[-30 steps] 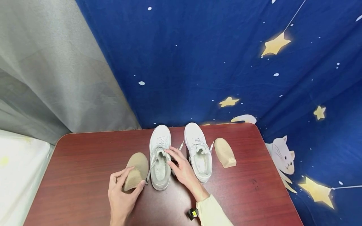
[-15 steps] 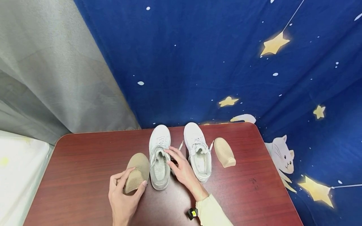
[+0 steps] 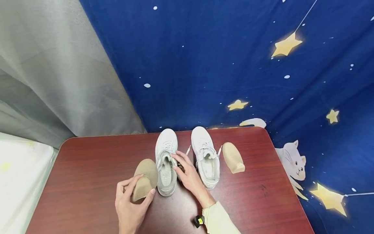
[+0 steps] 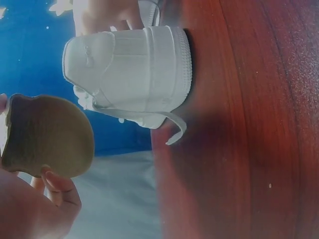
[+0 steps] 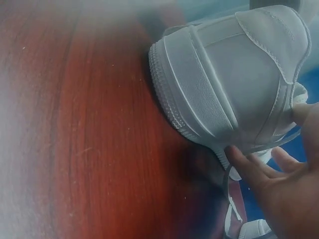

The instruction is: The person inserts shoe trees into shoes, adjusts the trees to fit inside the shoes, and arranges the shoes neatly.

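Lower ctr frame: L hand (image 3: pixel 130 203) grips tan insert (image 3: pixel 146 170); R hand (image 3: pixel 190 177), fingers spread, touches L white shoe (image 3: pixel 166 137).

Behind the heel of the left white sneaker (image 3: pixel 166 148) I can pass; my right grip (image 3: pixel 190 176) blocks that sneaker's right side.

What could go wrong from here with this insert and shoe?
Drop: the left hand pinches the tan insert midair; it may slip.
Shift: the right hand seems to touch only one side of the left white shoe; pushing could slide it.
Snag: a lace end hanging on the insert's side might catch.
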`<state>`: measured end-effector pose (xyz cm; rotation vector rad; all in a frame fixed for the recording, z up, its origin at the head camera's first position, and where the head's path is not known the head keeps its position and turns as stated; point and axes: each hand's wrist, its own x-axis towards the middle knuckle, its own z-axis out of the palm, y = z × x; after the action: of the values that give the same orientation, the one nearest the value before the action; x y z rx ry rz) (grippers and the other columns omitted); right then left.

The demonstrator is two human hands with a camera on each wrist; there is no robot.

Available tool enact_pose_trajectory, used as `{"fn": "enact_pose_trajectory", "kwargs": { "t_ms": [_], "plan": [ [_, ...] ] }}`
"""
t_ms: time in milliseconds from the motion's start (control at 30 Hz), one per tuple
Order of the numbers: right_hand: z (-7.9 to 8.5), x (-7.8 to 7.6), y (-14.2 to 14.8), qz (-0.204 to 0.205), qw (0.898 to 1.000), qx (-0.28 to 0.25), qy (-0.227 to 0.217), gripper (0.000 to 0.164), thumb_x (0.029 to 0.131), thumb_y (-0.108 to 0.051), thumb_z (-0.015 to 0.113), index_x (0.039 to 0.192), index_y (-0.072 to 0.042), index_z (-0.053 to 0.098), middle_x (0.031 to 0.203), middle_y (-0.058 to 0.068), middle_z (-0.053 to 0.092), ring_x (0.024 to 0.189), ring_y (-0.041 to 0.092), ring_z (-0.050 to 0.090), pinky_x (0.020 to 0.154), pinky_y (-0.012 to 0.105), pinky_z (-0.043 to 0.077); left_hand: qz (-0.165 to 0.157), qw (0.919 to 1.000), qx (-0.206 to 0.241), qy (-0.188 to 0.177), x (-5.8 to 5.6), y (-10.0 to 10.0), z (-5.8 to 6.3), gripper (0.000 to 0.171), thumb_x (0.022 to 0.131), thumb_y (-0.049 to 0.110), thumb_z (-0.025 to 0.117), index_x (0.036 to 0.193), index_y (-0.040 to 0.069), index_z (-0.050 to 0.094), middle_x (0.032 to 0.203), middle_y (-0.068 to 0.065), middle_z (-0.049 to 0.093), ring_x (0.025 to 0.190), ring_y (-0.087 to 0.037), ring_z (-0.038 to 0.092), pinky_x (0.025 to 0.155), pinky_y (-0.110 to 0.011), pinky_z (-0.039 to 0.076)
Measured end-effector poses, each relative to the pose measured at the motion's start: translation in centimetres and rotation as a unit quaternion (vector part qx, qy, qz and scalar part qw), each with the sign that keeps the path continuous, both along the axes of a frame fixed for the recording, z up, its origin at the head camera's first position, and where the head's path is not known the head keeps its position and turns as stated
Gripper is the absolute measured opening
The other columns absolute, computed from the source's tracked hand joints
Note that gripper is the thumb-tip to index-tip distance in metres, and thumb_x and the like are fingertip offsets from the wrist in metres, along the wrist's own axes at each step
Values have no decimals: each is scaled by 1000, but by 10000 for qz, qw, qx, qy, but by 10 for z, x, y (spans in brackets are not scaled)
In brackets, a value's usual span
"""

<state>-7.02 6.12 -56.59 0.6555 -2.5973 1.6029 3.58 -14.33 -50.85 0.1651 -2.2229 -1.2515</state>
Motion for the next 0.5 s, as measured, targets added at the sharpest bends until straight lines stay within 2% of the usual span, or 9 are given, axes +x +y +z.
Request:
{"fn": "enact_pose_trajectory", "kwargs": {
  "t_ms": [233,500],
  "plan": [
    [-1,-2,2,35,10000,74,-48,43,102,-22,56,144,-32,51,153,4,41,138,16,41,111,44,35,-108,9993,11,348,0,6,3,64,55,7,91,116,13,75,110,-8,58,86,-3,52,83,-15,35],
    [-2,-2,1,18,10000,-57,60,42,101,-21,56,142,-27,54,151,8,44,138,18,42,111,44,34,-503,9963,124,688,0,14,2,63,53,7,91,114,6,74,110,-13,59,89,-6,54,88,-14,37]
  ]
}}
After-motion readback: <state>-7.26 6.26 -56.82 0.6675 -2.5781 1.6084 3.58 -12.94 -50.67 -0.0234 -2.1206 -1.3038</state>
